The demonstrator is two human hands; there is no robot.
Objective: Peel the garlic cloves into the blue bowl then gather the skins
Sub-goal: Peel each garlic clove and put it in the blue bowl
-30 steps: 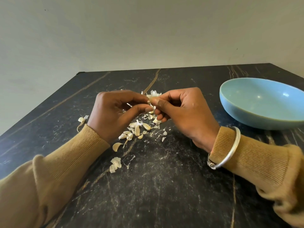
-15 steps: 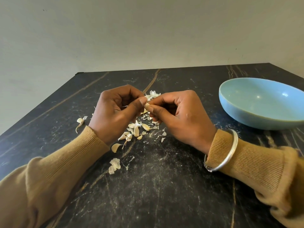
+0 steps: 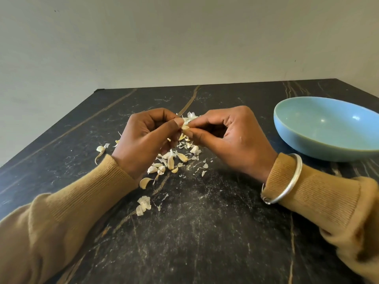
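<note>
The garlic clove (image 3: 185, 127) sits in the middle of the grip. The left hand (image 3: 147, 140) pinches it between thumb and forefinger from one side, and the right hand (image 3: 229, 138) does the same from the other, fingertips almost meeting. Both grips are narrow and closed tight on the clove, the remaining fingers curled inward.

Directly beneath the grip, loose cloves (image 3: 170, 162) lie scattered on the table (image 3: 205, 232), with torn skins (image 3: 143, 206) nearer the person. A single stray clove (image 3: 100, 149) lies well left of the grip. The blue bowl (image 3: 307, 148) stands well to the right of it, past the right hand. A silver bangle (image 3: 287, 181) circles the right sleeve cuff.
</note>
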